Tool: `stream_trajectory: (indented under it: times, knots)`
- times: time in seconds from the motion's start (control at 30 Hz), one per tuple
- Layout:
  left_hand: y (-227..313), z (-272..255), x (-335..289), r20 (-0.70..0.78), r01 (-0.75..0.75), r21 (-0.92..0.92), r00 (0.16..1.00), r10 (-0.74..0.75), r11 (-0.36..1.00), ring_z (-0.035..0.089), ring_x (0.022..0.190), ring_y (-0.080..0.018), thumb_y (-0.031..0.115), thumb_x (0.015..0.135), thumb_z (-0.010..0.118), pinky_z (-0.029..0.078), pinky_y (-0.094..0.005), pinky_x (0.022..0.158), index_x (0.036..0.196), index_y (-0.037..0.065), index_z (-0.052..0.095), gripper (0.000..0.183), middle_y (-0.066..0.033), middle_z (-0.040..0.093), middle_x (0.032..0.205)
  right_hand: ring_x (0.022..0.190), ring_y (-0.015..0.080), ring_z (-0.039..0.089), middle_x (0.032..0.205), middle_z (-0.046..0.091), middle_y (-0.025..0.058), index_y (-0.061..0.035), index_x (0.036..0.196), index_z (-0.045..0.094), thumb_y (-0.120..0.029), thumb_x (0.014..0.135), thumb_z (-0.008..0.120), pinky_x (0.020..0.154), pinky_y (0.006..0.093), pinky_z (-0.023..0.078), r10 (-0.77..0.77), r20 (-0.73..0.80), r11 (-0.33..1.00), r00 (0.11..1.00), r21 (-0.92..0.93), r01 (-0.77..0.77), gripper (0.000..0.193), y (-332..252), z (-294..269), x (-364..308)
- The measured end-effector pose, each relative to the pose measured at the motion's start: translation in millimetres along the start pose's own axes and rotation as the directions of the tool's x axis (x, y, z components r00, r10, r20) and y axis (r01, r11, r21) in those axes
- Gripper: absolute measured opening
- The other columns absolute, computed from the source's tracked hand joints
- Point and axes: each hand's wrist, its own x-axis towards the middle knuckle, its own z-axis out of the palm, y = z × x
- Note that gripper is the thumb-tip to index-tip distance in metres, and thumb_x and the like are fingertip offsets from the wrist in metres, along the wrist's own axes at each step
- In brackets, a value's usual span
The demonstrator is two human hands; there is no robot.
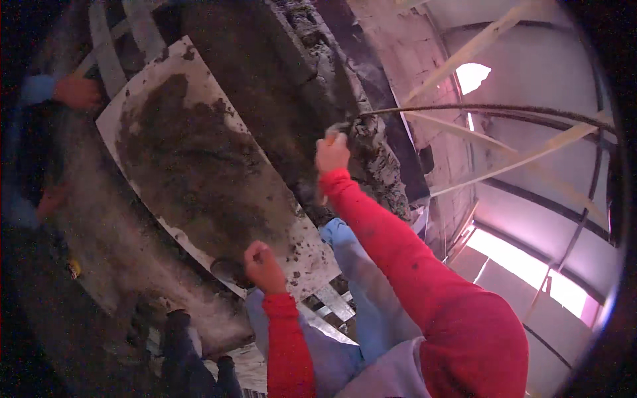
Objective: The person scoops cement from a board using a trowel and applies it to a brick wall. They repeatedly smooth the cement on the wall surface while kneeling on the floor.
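Observation:
My right hand [332, 154] is closed around a small hand tool [342, 126] with a bit of orange and a greyish end, blurred so its exact kind is unclear. It is over a dark, muddy surface [302, 126] beside a rough, crumbly ledge [378, 159]. Below it, my left hand [265, 266] has its fingers curled, with nothing visible in them. That hand hovers over the lower edge of a pale board [232, 119], which is smeared with dark wet mud [199, 172]. Near the left hand, a round dark object [227, 272] rests at the board's edge.
A long thin curved rod [478, 107] runs right from near the tool. Wooden poles [464, 60] slant across the right. At left, another person's hand [77, 91] is near crossed pale strips [109, 53]. My knees [348, 245] are close below the board.

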Motion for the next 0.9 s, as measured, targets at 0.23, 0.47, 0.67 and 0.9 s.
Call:
stream_trajectory:
  times: [0.23,0.47,0.67,0.9]
  knots:
    - [-3,11,1,0.054,-0.058,0.159,0.997,0.050,0.986,0.055,0.082,-0.0156,0.008,0.083,0.059,0.045,-0.0291,0.075,0.098,0.000,0.058,0.017,-0.0074,0.060,0.090,0.087,0.0429,0.058,0.092,0.060,0.0241,-0.0052,0.105,0.046,-0.026,0.075,0.059,0.074,0.0479,0.047,0.051,0.014,0.992,0.999,-0.113,-0.049,0.039,26,31,0]
    - [-37,-3,-13,0.061,-0.054,0.471,0.998,0.029,0.880,0.057,0.082,-0.0174,0.009,0.081,0.061,0.046,-0.0295,0.074,0.097,0.001,0.060,0.017,-0.0083,0.062,0.091,0.093,0.0391,0.058,0.097,0.061,0.0216,-0.0038,0.102,0.051,-0.026,0.071,0.065,0.081,0.0426,0.046,0.334,0.102,0.939,0.937,0.054,-0.340,0.040,52,-9,-16]
    - [21,-8,-35,0.046,-0.135,0.511,0.990,0.130,0.849,0.056,0.076,-0.0167,0.010,0.081,0.062,0.046,-0.0297,0.071,0.096,0.000,0.060,0.018,-0.0079,0.062,0.088,0.090,0.0398,0.059,0.093,0.061,0.0213,-0.0042,0.101,0.050,-0.023,0.071,0.063,0.078,0.0451,0.046,0.446,0.089,0.876,0.891,0.161,-0.455,0.037,53,-33,-38]
    - [109,1,-43,0.098,-0.153,0.310,0.987,0.128,0.938,0.056,0.079,-0.0157,0.012,0.081,0.062,0.048,-0.0289,0.070,0.095,0.001,0.058,0.018,-0.0058,0.058,0.090,0.089,0.0437,0.058,0.094,0.060,0.0251,-0.0064,0.101,0.044,-0.027,0.077,0.059,0.078,0.0493,0.046,0.272,0.328,0.961,0.905,-0.042,-0.273,0.035,36,-26,-62]
